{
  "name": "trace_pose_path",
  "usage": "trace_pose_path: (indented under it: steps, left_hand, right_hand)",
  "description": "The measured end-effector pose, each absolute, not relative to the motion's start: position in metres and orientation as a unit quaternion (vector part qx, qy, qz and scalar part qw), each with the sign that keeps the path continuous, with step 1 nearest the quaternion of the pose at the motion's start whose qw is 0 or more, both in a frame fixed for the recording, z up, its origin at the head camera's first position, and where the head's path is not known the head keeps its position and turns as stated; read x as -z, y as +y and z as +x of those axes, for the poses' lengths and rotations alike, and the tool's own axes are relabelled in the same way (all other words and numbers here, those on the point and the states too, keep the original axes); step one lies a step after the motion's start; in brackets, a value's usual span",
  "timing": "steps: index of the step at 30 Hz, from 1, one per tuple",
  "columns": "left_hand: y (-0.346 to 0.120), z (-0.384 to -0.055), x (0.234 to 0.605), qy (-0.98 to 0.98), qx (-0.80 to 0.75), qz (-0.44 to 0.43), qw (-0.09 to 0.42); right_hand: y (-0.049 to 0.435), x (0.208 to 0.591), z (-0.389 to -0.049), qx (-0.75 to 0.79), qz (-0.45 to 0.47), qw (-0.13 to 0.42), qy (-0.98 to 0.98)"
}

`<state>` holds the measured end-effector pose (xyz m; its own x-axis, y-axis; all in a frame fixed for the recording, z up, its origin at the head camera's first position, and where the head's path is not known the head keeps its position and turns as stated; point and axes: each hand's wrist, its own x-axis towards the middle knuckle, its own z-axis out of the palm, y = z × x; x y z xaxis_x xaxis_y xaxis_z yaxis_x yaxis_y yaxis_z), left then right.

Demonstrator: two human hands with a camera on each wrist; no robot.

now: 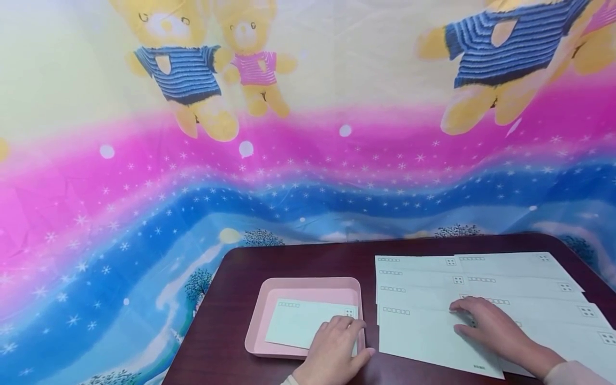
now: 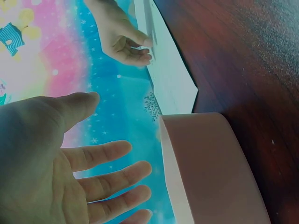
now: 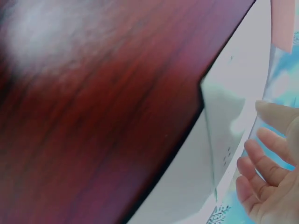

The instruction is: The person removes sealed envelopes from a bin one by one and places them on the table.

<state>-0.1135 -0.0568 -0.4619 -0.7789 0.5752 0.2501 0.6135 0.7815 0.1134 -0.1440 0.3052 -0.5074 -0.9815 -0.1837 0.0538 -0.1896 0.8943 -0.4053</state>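
Observation:
A pale envelope (image 1: 295,323) lies in a shallow pink tray (image 1: 308,282), its printed stamp box at the upper right. My left hand (image 1: 332,347) is over the tray's right side, covering the envelope's lower right corner. In the left wrist view, its fingers (image 2: 119,172) are spread and hold nothing, beside the tray wall (image 2: 210,163). Further right, my right hand (image 1: 495,329) is above overlapping envelopes (image 1: 423,337) laid in two columns. The right wrist view shows its fingers (image 3: 266,165) loosely bent, with nothing between them and a gap above the paper.
A dark reddish-brown table (image 1: 212,326) with rounded corners carries the tray and envelopes. The tray stands left of the envelope columns, with a strip of bare wood between. Behind the table hangs a colourful cloth (image 1: 308,171) printed with bears and snowflakes.

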Motion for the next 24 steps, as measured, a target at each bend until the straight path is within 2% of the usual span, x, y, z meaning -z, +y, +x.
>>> trace_pose_path:
  steps: [15,20,24]
  left_hand:
    - [-0.060,-0.114,0.464,-0.938,0.088,-0.312,0.120]
    - [-0.062,-0.114,0.463,-0.940,0.090,-0.308,0.117]
    - [-0.064,-0.114,0.461,-0.941,0.095,-0.303,0.113]
  right_hand:
    - [0.276,0.486,-0.137,-0.256,0.095,0.023,-0.962]
    - [0.265,0.480,-0.136,-0.265,0.102,0.013,-0.959]
    - [0.253,0.475,-0.135,-0.263,0.111,0.027,-0.958]
